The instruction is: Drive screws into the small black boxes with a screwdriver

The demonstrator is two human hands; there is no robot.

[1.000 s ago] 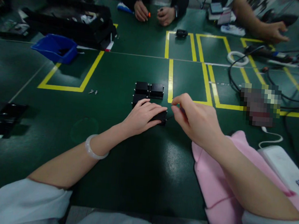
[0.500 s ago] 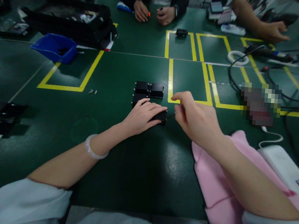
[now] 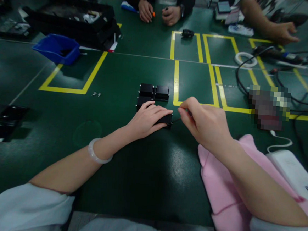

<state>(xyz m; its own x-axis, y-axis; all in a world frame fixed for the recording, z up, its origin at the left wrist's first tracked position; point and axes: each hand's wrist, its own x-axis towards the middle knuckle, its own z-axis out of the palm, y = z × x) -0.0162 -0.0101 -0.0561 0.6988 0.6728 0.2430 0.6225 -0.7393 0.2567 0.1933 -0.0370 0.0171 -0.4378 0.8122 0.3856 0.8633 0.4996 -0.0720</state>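
My left hand (image 3: 150, 117) lies over a small black box (image 3: 165, 119), its fingers across the top and the thumb along the near side, holding it against the table. From the box's right end, a thin dark rod-like tool (image 3: 176, 120) runs to my right hand (image 3: 203, 119), which pinches it between thumb and forefinger. The tool's exact kind is too small to make out. Just beyond my left hand sit more black boxes (image 3: 162, 92) with small bright screw heads at their edges. One of them is partly hidden under my fingers.
Loose screws (image 3: 96, 94) lie to the left, below a blue bin (image 3: 57, 49). Black parts (image 3: 8, 121) rest at far left. A pink cloth (image 3: 225, 192) and a white power bank (image 3: 290, 169) lie under and beside my right forearm. Across the table are another person's hands (image 3: 171, 15).
My right forefinger has curled in from a raised, extended position to close against the thumb on the tool. My left hand and the boxes stay in place.
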